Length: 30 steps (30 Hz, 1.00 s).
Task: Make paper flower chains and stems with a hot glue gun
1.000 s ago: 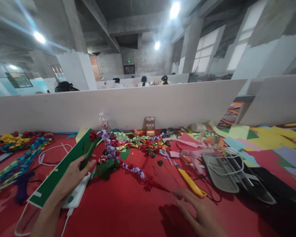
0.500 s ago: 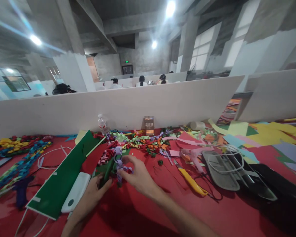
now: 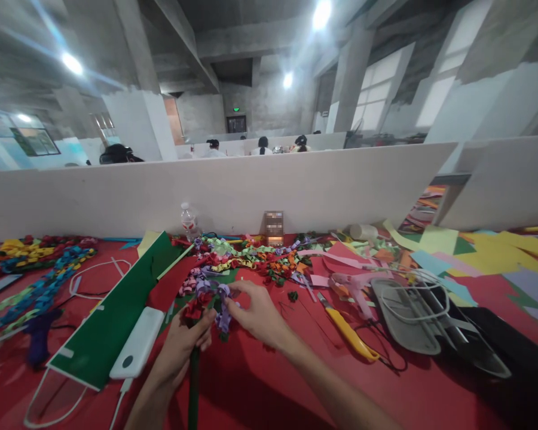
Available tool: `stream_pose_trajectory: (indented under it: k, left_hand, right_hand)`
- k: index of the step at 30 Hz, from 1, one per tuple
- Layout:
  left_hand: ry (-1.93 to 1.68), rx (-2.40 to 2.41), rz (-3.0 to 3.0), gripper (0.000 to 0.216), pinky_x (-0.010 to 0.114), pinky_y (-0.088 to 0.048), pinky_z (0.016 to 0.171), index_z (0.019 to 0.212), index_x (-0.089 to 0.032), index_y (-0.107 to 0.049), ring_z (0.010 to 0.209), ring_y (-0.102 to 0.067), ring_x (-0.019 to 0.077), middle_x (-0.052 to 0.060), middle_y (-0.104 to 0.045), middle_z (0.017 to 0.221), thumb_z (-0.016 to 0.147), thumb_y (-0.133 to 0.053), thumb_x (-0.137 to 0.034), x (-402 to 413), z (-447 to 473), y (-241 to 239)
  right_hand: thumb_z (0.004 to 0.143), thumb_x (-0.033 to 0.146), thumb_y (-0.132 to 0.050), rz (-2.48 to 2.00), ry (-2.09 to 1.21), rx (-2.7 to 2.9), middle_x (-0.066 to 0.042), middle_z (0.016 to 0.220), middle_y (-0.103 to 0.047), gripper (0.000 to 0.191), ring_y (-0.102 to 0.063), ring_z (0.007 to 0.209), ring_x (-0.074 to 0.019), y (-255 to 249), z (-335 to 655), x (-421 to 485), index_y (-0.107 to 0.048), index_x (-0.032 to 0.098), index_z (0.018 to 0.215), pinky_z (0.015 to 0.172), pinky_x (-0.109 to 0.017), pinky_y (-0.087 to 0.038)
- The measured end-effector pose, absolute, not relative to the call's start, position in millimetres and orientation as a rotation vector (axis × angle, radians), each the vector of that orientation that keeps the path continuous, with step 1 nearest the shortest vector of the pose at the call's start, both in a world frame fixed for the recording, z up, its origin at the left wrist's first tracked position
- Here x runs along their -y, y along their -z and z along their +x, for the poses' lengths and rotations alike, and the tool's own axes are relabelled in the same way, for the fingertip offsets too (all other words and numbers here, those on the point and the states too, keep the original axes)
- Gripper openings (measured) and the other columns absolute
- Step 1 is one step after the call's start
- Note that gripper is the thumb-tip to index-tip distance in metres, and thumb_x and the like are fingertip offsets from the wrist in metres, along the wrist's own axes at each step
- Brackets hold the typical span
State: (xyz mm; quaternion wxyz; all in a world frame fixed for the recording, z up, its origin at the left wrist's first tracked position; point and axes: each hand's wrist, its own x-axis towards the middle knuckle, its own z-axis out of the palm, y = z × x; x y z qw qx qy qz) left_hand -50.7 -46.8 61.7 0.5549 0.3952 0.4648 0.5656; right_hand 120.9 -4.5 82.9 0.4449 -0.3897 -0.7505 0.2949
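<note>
My left hand [image 3: 183, 343] is closed around the green stem [image 3: 193, 382] of a paper rose, whose red flower head [image 3: 192, 309] sits just above my fingers. My right hand [image 3: 259, 313] pinches a curly purple paper strip [image 3: 222, 304] that lies against the flower. Both hands meet over the red table cover [image 3: 260, 388], just in front of a heap of coloured paper chains and rolled flowers [image 3: 246, 260].
A green sheet [image 3: 112, 310] and a white power bank [image 3: 137, 351] with its cable lie to the left. A yellow utility knife [image 3: 349, 334], a pink tool [image 3: 349, 286] and a grey tray [image 3: 412, 304] lie right. A water bottle [image 3: 188, 221] stands by the white partition [image 3: 251, 185]. People sit beyond it.
My left hand brought the rose from over the green sheet to the table's middle and turned it upright. My right hand came in from the right and took the purple strip.
</note>
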Motion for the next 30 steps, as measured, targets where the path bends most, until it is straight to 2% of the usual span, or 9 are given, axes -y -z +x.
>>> stream_pose_trajectory:
  k: [5, 7, 10, 14, 21, 26, 28, 30]
  left_hand:
    - [-1.434, -1.127, 0.849, 0.051, 0.015, -0.023, 0.033, 0.072, -0.02, -0.047, 0.035, -0.024, 0.001, -0.014, -0.036, 0.048, 0.059, -0.091, -0.042, 40.2, -42.6, -50.6]
    - [-1.439, -1.145, 0.835, 0.049, 0.014, -0.022, 0.033, 0.075, -0.02, -0.052, 0.034, -0.022, 0.001, -0.014, -0.035, 0.045, 0.058, -0.091, -0.043, 36.5, -40.4, -47.6]
    - [-1.445, -1.188, 0.81, 0.05, 0.014, -0.022, 0.032, 0.083, -0.02, -0.059, 0.033, -0.021, 0.0018, -0.015, -0.034, 0.041, 0.055, -0.092, -0.044, 30.7, -39.0, -44.3]
    - [-1.459, -1.216, 0.768, 0.053, 0.014, -0.021, 0.03, 0.083, -0.019, -0.061, 0.031, -0.022, 0.002, -0.016, -0.033, 0.039, 0.05, -0.092, -0.047, 26.1, -40.6, -41.3]
    - [-1.393, -1.181, 0.708, 0.057, 0.013, -0.021, 0.03, 0.074, -0.019, -0.052, 0.031, -0.026, 0.0002, -0.015, -0.038, 0.044, 0.047, -0.093, -0.049, 24.1, -40.9, -35.3]
    - [-1.371, -1.16, 0.707, 0.056, 0.012, -0.022, 0.03, 0.075, -0.018, -0.054, 0.031, -0.027, -0.0002, -0.014, -0.04, 0.046, 0.05, -0.093, -0.048, 22.4, -33.6, -30.6]
    - [-1.366, -1.123, 0.69, 0.055, 0.013, -0.022, 0.029, 0.075, -0.018, -0.055, 0.031, -0.027, -0.0002, -0.013, -0.041, 0.047, 0.049, -0.094, -0.046, 21.5, -29.8, -30.4]
    - [-1.361, -1.055, 0.661, 0.054, 0.012, -0.023, 0.029, 0.075, -0.018, -0.055, 0.032, -0.028, -0.0006, -0.013, -0.042, 0.049, 0.049, -0.095, -0.042, 20.0, -26.2, -30.3]
  right_hand:
    - [0.087, 0.019, -0.062, -0.949, -0.763, 1.869, -0.003, 0.095, -0.073, 0.023, -0.067, 0.088, -0.0194, -79.2, 117.9, 5.1, -0.069, 0.019, 0.108, 0.081, -0.028, -0.05]
    - [0.087, 0.019, -0.062, -0.949, -0.757, 1.892, -0.002, 0.093, -0.073, 0.021, -0.066, 0.087, -0.0189, -75.9, 116.8, 5.4, -0.069, 0.021, 0.107, 0.081, -0.027, -0.05]
    - [0.088, 0.019, -0.063, -0.97, -0.736, 1.932, -0.002, 0.091, -0.074, 0.016, -0.067, 0.086, -0.019, -70.4, 115.2, 4.7, -0.071, 0.021, 0.101, 0.08, -0.027, -0.05]
    - [0.09, 0.021, -0.064, -0.95, -0.758, 1.902, -0.003, 0.093, -0.075, 0.014, -0.067, 0.086, -0.0192, -67.0, 113.0, 4.7, -0.074, 0.021, 0.1, 0.08, -0.027, -0.051]
    - [0.089, 0.023, -0.065, -0.947, -0.817, 1.725, -0.004, 0.091, -0.073, 0.013, -0.066, 0.083, -0.0174, -65.9, 112.0, 8.0, -0.074, 0.018, 0.097, 0.076, -0.026, -0.05]
    - [0.089, 0.026, -0.069, -0.996, -0.774, 1.824, -0.006, 0.1, -0.074, 0.019, -0.067, 0.094, -0.0202, -69.0, 119.9, 10.0, -0.075, 0.02, 0.106, 0.085, -0.03, -0.05]
    - [0.091, 0.031, -0.068, -1.035, -0.755, 1.838, -0.006, 0.104, -0.073, 0.024, -0.067, 0.094, -0.0201, -71.1, 135.5, 16.5, -0.073, 0.021, 0.112, 0.085, -0.029, -0.05]
    - [0.094, 0.034, -0.063, -1.115, -0.678, 1.816, -0.005, 0.098, -0.073, 0.02, -0.067, 0.088, -0.0193, -69.6, 166.4, 27.0, -0.071, 0.021, 0.107, 0.08, -0.029, -0.05]
